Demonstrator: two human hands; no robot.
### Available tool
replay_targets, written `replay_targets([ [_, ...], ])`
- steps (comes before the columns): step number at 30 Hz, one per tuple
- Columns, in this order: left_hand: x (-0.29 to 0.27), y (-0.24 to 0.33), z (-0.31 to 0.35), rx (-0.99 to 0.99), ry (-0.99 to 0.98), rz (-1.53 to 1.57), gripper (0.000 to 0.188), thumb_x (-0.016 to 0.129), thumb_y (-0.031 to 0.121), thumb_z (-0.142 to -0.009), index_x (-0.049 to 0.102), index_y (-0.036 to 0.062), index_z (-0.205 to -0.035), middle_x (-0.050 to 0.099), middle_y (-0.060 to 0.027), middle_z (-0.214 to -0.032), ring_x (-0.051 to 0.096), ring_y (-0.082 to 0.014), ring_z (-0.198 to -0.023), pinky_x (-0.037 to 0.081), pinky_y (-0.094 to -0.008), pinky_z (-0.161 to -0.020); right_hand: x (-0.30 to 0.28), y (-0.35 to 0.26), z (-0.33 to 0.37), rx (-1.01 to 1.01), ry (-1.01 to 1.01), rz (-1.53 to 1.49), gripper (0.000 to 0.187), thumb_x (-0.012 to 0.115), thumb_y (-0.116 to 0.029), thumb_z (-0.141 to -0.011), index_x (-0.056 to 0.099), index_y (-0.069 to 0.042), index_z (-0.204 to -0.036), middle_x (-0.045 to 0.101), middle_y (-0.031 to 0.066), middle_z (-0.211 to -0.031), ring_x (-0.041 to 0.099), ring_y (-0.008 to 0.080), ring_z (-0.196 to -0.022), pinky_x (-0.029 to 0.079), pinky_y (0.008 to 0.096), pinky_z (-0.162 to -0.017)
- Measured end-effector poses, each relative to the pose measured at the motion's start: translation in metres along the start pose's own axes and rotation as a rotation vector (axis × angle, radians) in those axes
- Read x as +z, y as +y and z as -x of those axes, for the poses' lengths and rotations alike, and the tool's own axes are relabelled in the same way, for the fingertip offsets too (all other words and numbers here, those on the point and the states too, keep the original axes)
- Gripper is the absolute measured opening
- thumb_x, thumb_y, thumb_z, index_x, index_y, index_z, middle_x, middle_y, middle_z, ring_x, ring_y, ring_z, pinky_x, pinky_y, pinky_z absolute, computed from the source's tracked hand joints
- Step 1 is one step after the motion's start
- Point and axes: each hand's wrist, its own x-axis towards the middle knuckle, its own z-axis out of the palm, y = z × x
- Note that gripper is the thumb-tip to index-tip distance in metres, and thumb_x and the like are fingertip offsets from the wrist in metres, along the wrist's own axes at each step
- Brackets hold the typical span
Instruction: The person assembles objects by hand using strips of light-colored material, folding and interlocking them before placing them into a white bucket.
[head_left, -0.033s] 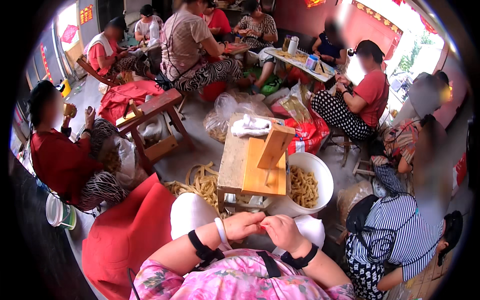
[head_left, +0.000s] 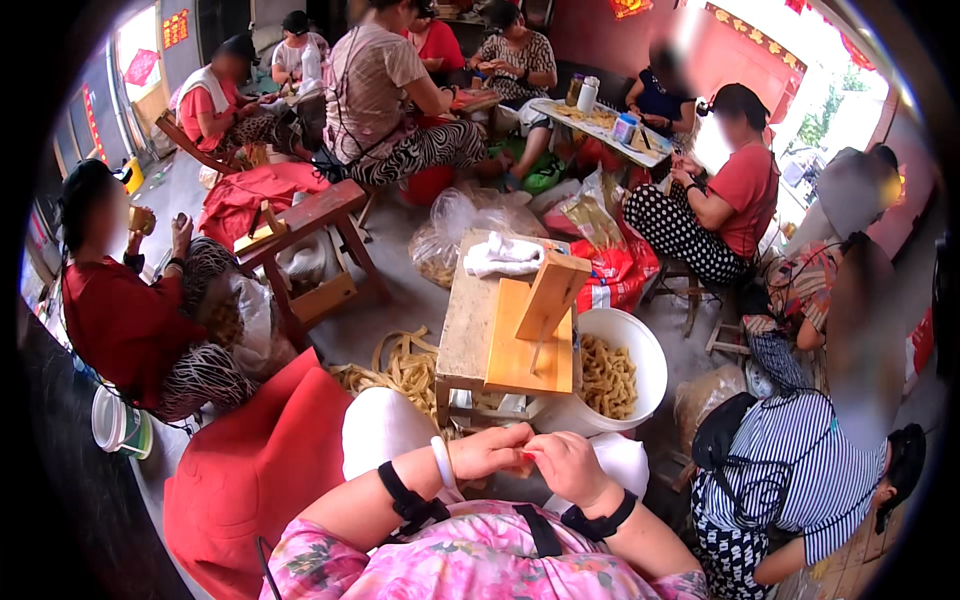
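Note:
Over my lap, my left hand (head_left: 488, 449) and my right hand (head_left: 568, 465) meet at the fingertips. Both have their fingers closed in a pinch. A small spot of red shows between them, with a bit of tan below; the fingers hide most of it, and I cannot make out its kind. Just beyond my hands stands a wooden bench (head_left: 463, 330) carrying a yellow wooden board (head_left: 507, 350) with an upright block (head_left: 553, 295) and a thin rod. A folded white cloth (head_left: 502, 255) lies at the bench's far end.
Right of the bench, a white bucket (head_left: 652, 365) holds short tan strips (head_left: 606, 375). Long tan strips (head_left: 405, 365) are heaped on the floor left of it. Red cloth (head_left: 265, 460) drapes at my left. Several people sit around, one in a striped top (head_left: 790, 470) close at my right.

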Motion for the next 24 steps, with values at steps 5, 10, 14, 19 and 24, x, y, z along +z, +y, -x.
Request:
replay_targets([
  [5,0.013,-0.014,-0.006,0.065,0.019,0.485,0.019,0.054,0.017,-0.095,0.046,0.006,-0.109,0.054,-0.0012,-0.087,0.05,-0.0067,-0.072,0.044,-0.0224,-0.061,0.012,0.012,0.009,0.43,0.106,-0.491,0.008,0.061,-0.012,-0.09,0.057,-0.006,-0.094,0.063,0.0063,-0.076,0.059,0.0167,-0.063,0.046,0.0288,-0.058],
  [10,0.015,-0.005,-0.011,0.566,0.322,-0.593,0.032,0.06,0.006,-0.083,0.049,0.0055,-0.113,0.061,-0.0087,-0.087,0.062,-0.025,-0.075,0.051,-0.0354,-0.064,0.02,0.043,0.027,0.898,0.035,-1.287,0.011,0.059,-0.018,-0.094,0.056,-0.008,-0.094,0.062,0.0,-0.077,0.054,0.0068,-0.061,0.042,0.0204,-0.056],
  [14,0.023,0.001,-0.004,0.508,0.416,-0.796,0.029,0.063,0.007,-0.078,0.056,0.0053,-0.106,0.063,-0.0106,-0.086,0.064,-0.0318,-0.078,0.053,-0.0378,-0.068,0.009,0.034,0.023,0.898,-0.048,-1.157,0.011,0.056,-0.017,-0.094,0.055,-0.006,-0.099,0.062,0.0013,-0.083,0.055,0.0069,-0.069,0.043,0.0208,-0.06],
  [19,0.028,-0.029,-0.02,0.301,0.634,-0.365,0.017,0.07,0.012,-0.083,0.063,0.0044,-0.095,0.064,-0.0089,-0.092,0.064,-0.0238,-0.078,0.053,-0.0317,-0.07,0.019,0.017,0.017,0.521,-0.009,-0.394,0.026,0.064,-0.003,-0.08,0.053,-0.003,-0.103,0.059,0.0083,-0.088,0.058,0.018,-0.073,0.047,0.0288,-0.064],
  [24,0.013,-0.053,-0.023,0.081,0.162,0.735,0.03,0.067,0.018,-0.089,0.06,0.004,-0.114,0.061,0.002,-0.101,0.057,-0.0078,-0.083,0.047,-0.0218,-0.07,0.014,0.021,0.013,0.347,0.105,-0.013,0.029,0.065,0.003,-0.07,0.055,-0.003,-0.097,0.055,0.0152,-0.087,0.057,0.0328,-0.079,0.049,0.0395,-0.07],
])
